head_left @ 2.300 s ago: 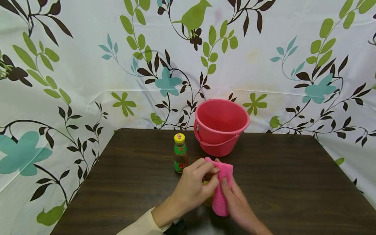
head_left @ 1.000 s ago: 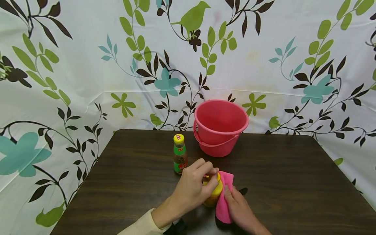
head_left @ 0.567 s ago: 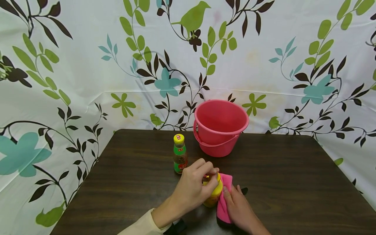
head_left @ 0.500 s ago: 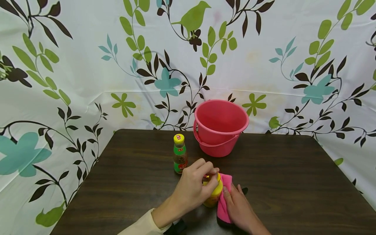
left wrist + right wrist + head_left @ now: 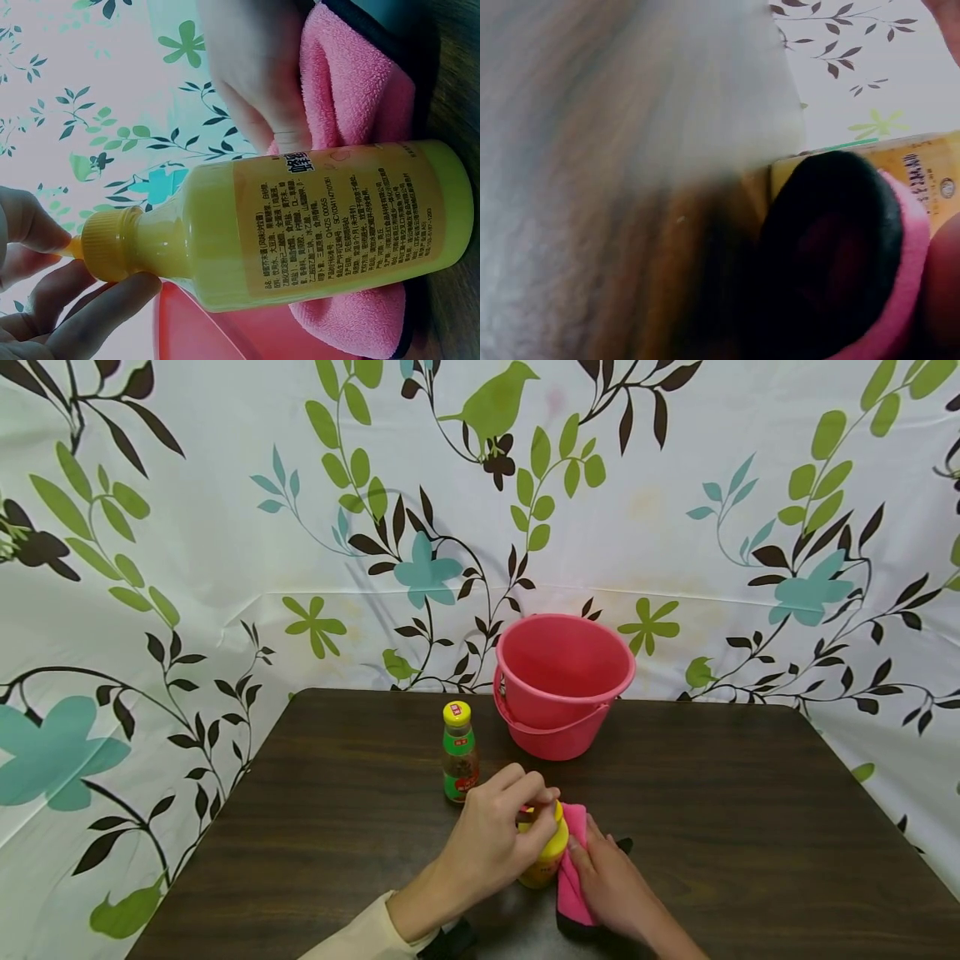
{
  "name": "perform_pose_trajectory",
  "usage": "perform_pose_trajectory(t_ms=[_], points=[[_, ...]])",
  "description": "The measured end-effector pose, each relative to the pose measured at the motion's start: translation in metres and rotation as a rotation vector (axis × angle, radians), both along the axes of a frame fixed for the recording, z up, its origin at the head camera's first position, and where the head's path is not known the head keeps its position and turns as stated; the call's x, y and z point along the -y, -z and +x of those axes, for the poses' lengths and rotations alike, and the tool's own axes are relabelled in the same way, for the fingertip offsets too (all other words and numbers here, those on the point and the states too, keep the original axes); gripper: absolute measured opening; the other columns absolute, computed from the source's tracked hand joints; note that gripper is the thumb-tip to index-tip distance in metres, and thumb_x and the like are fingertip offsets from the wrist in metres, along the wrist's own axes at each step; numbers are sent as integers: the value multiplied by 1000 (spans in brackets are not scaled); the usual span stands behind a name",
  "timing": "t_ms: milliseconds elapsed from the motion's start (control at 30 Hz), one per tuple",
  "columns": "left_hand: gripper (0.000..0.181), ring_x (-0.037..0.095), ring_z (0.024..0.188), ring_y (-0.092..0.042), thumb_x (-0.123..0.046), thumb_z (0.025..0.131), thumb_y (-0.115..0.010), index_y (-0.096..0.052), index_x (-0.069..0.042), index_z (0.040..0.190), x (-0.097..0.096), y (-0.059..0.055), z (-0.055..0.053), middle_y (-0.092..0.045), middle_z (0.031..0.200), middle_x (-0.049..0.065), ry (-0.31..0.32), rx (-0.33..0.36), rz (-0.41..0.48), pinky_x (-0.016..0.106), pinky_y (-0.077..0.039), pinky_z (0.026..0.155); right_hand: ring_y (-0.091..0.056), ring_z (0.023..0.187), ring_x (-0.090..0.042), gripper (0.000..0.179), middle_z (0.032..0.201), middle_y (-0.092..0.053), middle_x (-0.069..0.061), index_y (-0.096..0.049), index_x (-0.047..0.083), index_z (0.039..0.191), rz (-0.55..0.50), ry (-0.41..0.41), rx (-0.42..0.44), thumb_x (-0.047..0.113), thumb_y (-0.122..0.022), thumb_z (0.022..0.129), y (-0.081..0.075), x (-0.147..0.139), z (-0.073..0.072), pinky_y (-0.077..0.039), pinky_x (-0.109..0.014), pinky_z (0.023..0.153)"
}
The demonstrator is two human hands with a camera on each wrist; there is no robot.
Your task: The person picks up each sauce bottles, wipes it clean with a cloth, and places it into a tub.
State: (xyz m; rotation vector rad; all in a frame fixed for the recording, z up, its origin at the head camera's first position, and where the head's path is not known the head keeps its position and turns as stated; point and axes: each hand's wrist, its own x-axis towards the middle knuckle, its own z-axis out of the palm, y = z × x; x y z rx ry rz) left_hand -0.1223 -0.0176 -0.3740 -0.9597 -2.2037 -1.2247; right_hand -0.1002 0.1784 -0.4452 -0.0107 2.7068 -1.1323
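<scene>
My left hand (image 5: 498, 827) pinches the tip of a yellow squeeze bottle (image 5: 550, 857) with thumb and fingertips; more fingers (image 5: 97, 315) lie by its cap (image 5: 112, 244). The bottle stands on the table, its printed label (image 5: 330, 225) facing the left wrist camera. On its right side my right hand (image 5: 611, 881) grips a pink cloth (image 5: 572, 893) with dark edging and holds it against the bottle. The left wrist view shows the cloth (image 5: 356, 90) wrapped behind the bottle. In the right wrist view a folded dark edge (image 5: 885, 217) covers part of the label.
Behind the left hand stands a glass bottle (image 5: 459, 756) with a yellow lid and green label. A pink bucket (image 5: 562, 727) with a handle is at the table's back edge. The dark table (image 5: 735, 827) meets a leaf-patterned curtain (image 5: 645, 518).
The right hand and the cloth have moved down from the top of the squeeze bottle, baring its yellow cap. Lately the cloth shifts slightly along the bottle's right side. The left hand stays put.
</scene>
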Motion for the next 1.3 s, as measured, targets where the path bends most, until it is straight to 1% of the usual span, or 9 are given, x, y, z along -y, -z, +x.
perform_pose_trajectory(t_ms=[33,100,167,233,467,700,1000,1200,1300], points=[[13,7,82,-70,-4,86,-79,-69,-11,89,0,0,0,-67,88,1,-1,-1,-1,16,-61,80,-52,146,-41,58,159,-50,-27,-39,-2,161,-19,9,10,29,-48,113,-1,0,0,-33,-65,124],[13,7,82,-70,-4,87,-79,-68,-12,88,0,0,0,-66,88,1,0,-3,-2,17,-61,79,-66,123,-35,52,137,-66,-23,-47,4,158,-78,31,32,29,-49,112,-4,-1,1,-51,-56,107],[13,7,81,-69,-4,87,-78,-68,-12,88,0,0,0,-65,87,1,2,-2,-4,20,-62,78,-65,102,-23,48,116,-70,-11,-52,8,153,-130,47,52,33,-50,112,-8,-3,2,-53,-43,90],[13,7,79,-68,-5,87,-78,-68,-12,88,1,0,0,-64,87,0,0,3,-9,22,-63,76,-60,91,-17,46,101,-66,-4,-55,11,148,-189,58,80,37,-49,112,-12,-3,2,-48,-36,80],[12,5,75,-64,-6,87,-78,-69,-13,91,2,0,0,-61,86,-1,-6,35,-17,18,-61,72,-61,81,-22,48,93,-63,-7,-57,9,140,-360,100,130,46,-48,111,-29,-1,5,-50,-34,69],[11,1,78,-66,-6,87,-77,-71,-12,95,2,-1,1,-60,87,-1,12,83,14,18,-61,71,-62,71,-25,45,84,-61,-10,-56,10,137,-505,177,111,45,-45,112,-49,2,12,-51,-35,62],[14,4,81,-65,-10,91,-78,-77,-12,105,3,-4,5,-71,96,-2,7,209,69,23,-61,65,-65,77,-30,44,91,-64,-13,-54,9,134,-635,267,106,45,-43,112,-63,0,15,-57,-38,65],[16,2,81,-68,-13,95,-76,-82,-12,109,3,-7,5,-78,100,-3,0,272,71,19,-60,67,-67,81,-31,44,96,-65,-14,-52,10,137,-687,278,81,45,-42,113,-69,-1,15,-59,-38,68],[18,3,83,-70,-16,97,-74,-82,-12,113,4,-8,5,-81,103,-3,7,325,66,19,-60,70,-67,83,-30,45,98,-65,-13,-51,10,139,-702,279,64,46,-41,113,-72,-1,16,-60,-37,69]])
